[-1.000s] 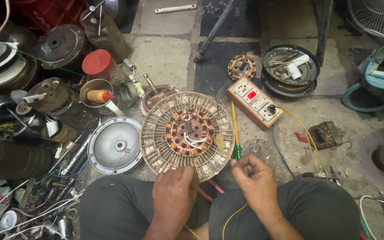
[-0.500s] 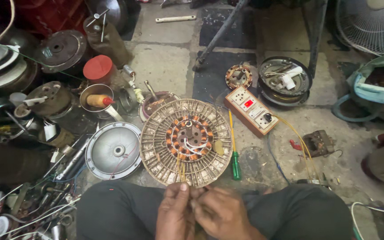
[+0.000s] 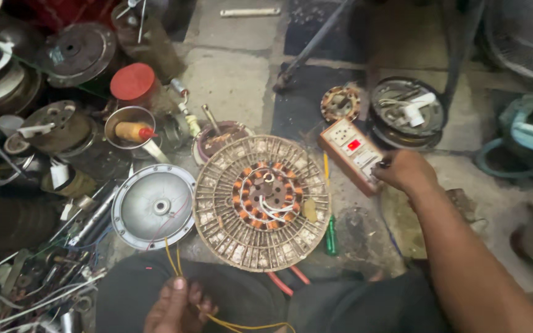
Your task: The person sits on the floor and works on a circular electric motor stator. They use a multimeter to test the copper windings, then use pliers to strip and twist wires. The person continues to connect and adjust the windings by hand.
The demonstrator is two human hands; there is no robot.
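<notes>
Your right hand point(image 3: 405, 171) has moved away from your left hand point(image 3: 174, 306). A moment ago both hands were close together in front of your lap. Now they are well apart. Your right arm reaches out over the floor, and that hand rests on the near end of the orange switch box point(image 3: 353, 154). Your fingers are curled on the box, but you cannot tell how hard they press.

Your left hand stays low by your knee. It pinches the thin yellow wires point(image 3: 173, 259). These wires run up from your fingers toward the big round motor disc point(image 3: 261, 202).

That disc lies flat on the floor between your two hands, right in front of you. It has orange coils in a ring at its middle. A green screwdriver point(image 3: 330, 237) lies just beside its right edge. A round silver cover point(image 3: 154, 206) lies just beside its left edge. A red lid point(image 3: 132, 82) sits farther back on the left, among many old metal parts.
</notes>
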